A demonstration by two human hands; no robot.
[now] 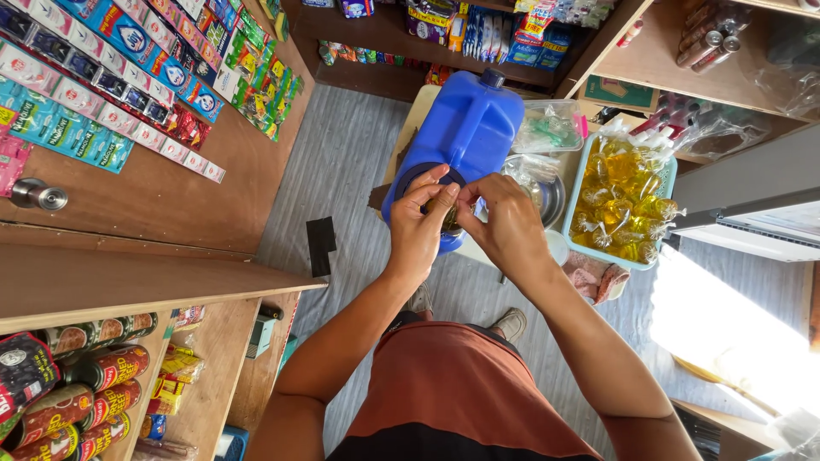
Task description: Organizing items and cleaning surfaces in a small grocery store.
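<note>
A large blue plastic jug (468, 128) stands on a small table in front of me, its dark round cap near my hands. My left hand (418, 224) and my right hand (506, 224) meet over the jug's near end, fingers pinched together on a small clear plastic bag (450, 215) holding yellowish liquid. Most of the bag is hidden by my fingers. A light blue basket (577, 183) full of several tied bags of yellow oil sits just right of my right hand.
A metal bowl (551, 198) and clear plastic bags lie between jug and basket. A pinkish cloth (594, 277) lies below the basket. Wooden shelves with hanging sachets stand at left, canned goods (85, 388) at lower left, stocked shelves at the back.
</note>
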